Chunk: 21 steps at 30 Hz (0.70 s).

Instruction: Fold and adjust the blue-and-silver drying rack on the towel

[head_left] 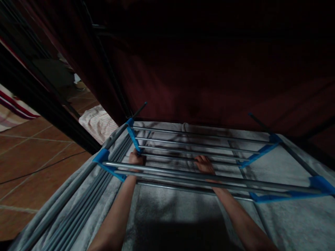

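A frame of grey metal rods with blue plastic brackets, which looks like a rack, lies on a grey blanket [288, 223]. My left hand [136, 158] is closed at the left end of the lowest far rod [167, 157], right below the far-left blue bracket [134, 137]. Further right, my right hand [204, 164] has its fingers curled over that same rod. Both forearms pass beneath the near rods [178, 172], which run between the near-left bracket [107, 167] and the near-right bracket [290, 196]. My fingertips are partly hidden.
Several parallel grey tubes [86, 205] lie along the blanket's left side. A dark red curtain [209, 87] hangs behind the rack. On the left are a dark post [52, 101], tiled floor [34, 150], a thin cable [44, 168] and striped cloth [98, 122].
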Available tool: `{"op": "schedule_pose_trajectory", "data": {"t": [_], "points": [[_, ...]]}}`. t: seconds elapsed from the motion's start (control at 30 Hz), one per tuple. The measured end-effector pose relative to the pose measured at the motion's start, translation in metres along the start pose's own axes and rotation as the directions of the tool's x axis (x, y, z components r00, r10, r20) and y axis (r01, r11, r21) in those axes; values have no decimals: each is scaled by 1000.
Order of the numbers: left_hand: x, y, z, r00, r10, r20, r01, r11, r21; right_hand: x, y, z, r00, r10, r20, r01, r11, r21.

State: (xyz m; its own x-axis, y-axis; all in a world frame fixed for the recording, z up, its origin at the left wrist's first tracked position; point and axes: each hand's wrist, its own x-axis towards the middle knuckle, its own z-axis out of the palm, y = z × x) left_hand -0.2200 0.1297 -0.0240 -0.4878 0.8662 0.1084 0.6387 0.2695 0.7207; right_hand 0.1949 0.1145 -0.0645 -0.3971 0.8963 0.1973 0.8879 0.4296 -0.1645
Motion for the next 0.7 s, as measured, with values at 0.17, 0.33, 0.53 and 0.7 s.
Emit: {"op": "schedule_pose_trajectory", "data": {"t": [0.17,0.33,0.53,0.7], "points": [[-3,1,-1,999,-41,-19,40,998,-45,0,-7,-1,996,64,-54,-60,995,76],[-3,5,4,996,-79,-40,73,989,-131,-4,-4,-3,997,43,-63,-37,994,104],[-1,8,14,992,-124,8,121,951,-286,-7,3,0,998,32,-47,-28,996,83],[0,3,20,991,-131,21,130,928,-350,-7,3,-5,999,28,-42,-24,996,87]]}}
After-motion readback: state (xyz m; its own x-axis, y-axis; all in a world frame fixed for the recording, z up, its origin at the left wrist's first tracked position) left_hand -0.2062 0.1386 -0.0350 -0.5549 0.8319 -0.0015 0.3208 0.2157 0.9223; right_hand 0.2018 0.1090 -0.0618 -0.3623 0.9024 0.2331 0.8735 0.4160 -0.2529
